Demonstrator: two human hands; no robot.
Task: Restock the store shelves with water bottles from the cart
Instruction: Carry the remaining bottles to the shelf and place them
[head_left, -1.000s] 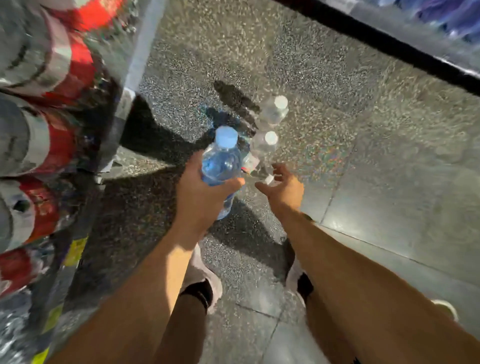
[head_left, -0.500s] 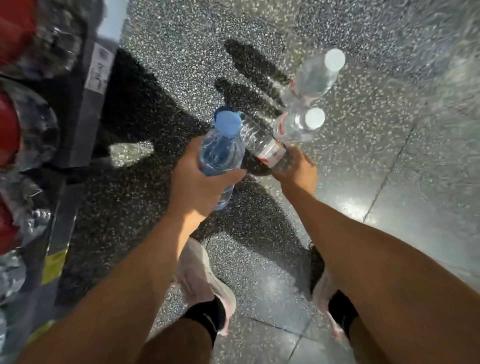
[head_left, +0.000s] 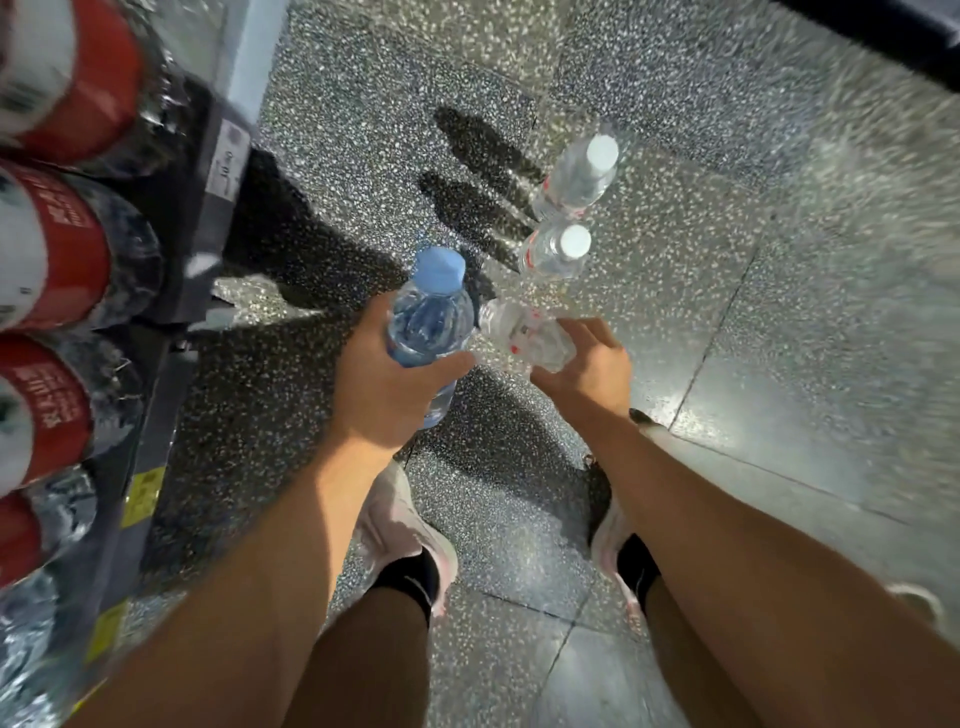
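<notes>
My left hand (head_left: 384, 387) grips an upright water bottle with a blue cap (head_left: 428, 322) above the floor. Just to its right, my right hand (head_left: 584, 366) holds a clear bottle with a red and white label (head_left: 524, 335), lying on its side with its neck toward the blue bottle. Two more clear bottles with white caps stand on the floor beyond my hands, one near (head_left: 556, 252) and one farther off (head_left: 579, 176). The view is motion blurred.
A dark store shelf (head_left: 208, 208) runs along the left edge, holding several large bottles with red labels (head_left: 67, 249). Speckled tiled floor (head_left: 779, 260) spreads to the right. My two feet in pale shoes (head_left: 400, 535) stand below my hands.
The lying bottle in my right hand has dropped lower and turned, and the hand has shifted around it. The view swung back toward the shelf. My left hand keeps the blue-capped bottle.
</notes>
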